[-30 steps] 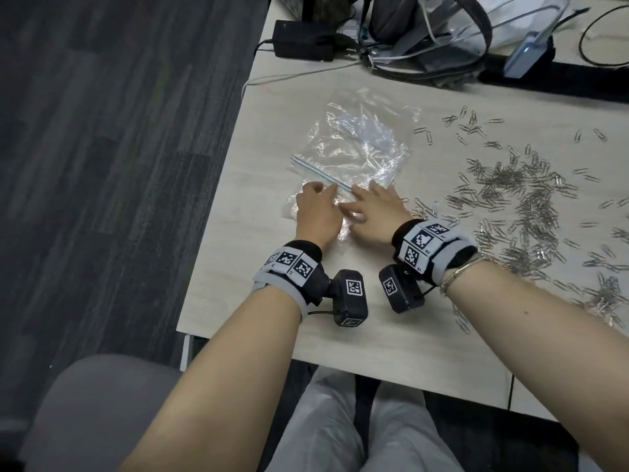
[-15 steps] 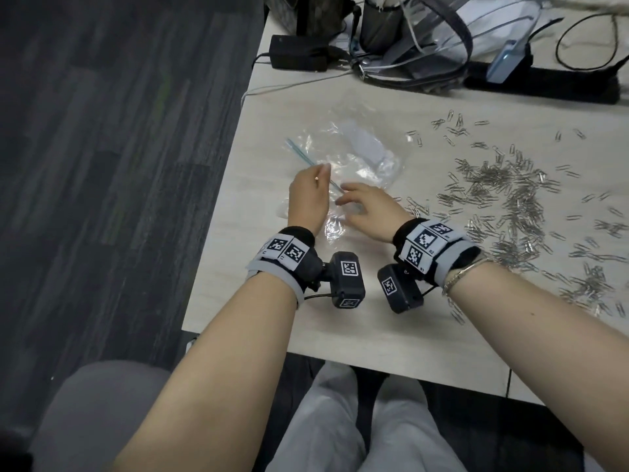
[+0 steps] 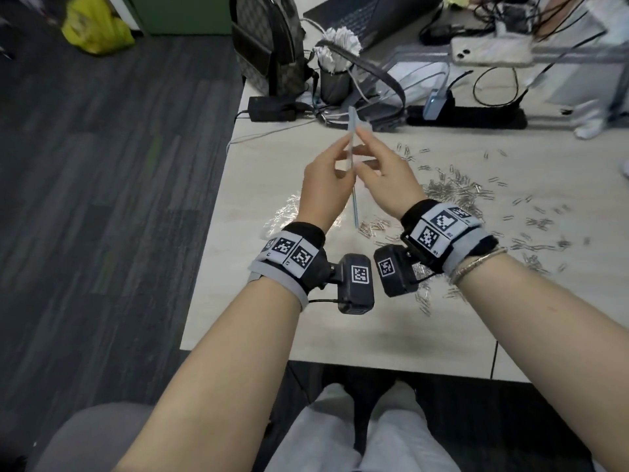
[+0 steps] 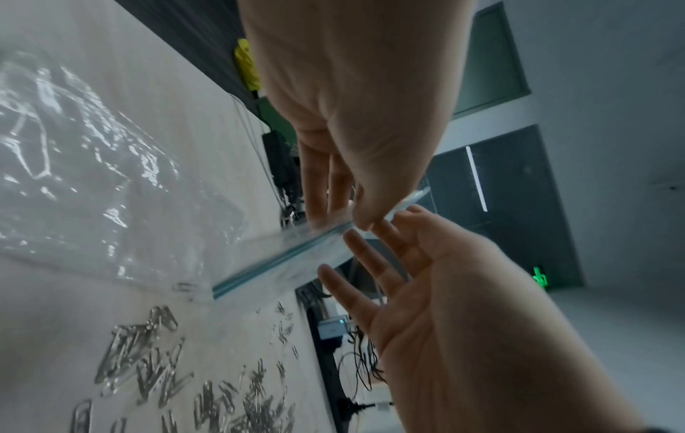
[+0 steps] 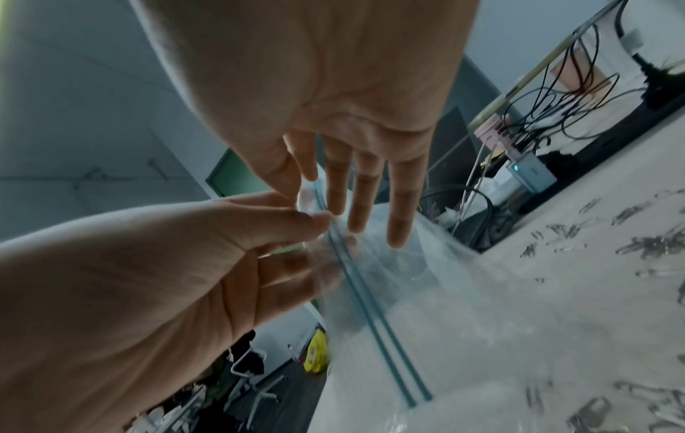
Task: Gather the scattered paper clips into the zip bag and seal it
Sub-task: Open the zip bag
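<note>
A clear zip bag (image 3: pixel 352 131) with a blue-green zip strip is held up over the table, its crinkled body trailing down to the tabletop. My left hand (image 3: pixel 335 155) pinches the strip's edge from the left. From the right, my right hand (image 3: pixel 366 151) pinches the same edge with thumb and forefinger, its other fingers straight. The left wrist view has the left hand (image 4: pixel 356 216) on the zip bag (image 4: pixel 281 257). The right wrist view shows the right hand (image 5: pixel 315 187) at the zip bag (image 5: pixel 370 307). Many silver paper clips (image 3: pixel 452 192) lie scattered to the right.
At the table's far side stand a checkered backpack (image 3: pixel 269 46), a black cup (image 3: pixel 335 83), a power adapter (image 3: pixel 269 109), a black power strip (image 3: pixel 466 117), cables and a phone (image 3: pixel 490 51). The table's left edge (image 3: pixel 221 185) drops to dark floor. A grey chair (image 3: pixel 85 437) is lower left.
Both hands have risen from the tabletop, lifting the bag's zip edge until it stands nearly upright between them. My head has tilted up, showing more of the far clutter.
</note>
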The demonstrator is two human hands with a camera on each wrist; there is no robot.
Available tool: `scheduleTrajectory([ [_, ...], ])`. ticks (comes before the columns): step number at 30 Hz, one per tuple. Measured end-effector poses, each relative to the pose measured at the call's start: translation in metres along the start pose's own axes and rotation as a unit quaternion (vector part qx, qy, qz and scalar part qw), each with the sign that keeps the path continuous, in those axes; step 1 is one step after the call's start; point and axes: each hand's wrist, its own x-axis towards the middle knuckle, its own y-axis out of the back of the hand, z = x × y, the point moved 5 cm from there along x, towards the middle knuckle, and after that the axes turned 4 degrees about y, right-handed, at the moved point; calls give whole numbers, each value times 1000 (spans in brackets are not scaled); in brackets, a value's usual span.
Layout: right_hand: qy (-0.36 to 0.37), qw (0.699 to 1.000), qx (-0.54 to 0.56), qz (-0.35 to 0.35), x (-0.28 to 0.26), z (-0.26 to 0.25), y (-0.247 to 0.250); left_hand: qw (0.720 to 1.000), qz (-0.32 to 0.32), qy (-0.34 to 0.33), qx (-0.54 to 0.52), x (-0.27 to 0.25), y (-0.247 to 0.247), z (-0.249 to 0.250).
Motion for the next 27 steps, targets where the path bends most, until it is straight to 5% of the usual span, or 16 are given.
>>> scheduleTrajectory([
  [4, -2, 999, 9, 44, -14, -8, 33, 997, -11, -75, 32, -10, -15, 37],
  [14, 9, 985, -25, 170, -56, -15, 93, 992, -33, 2, -125, -29, -57, 77],
  [27, -15, 974, -18, 228, -111, 1, 150, 995, -60, -17, -75, -59, -111, 105],
])
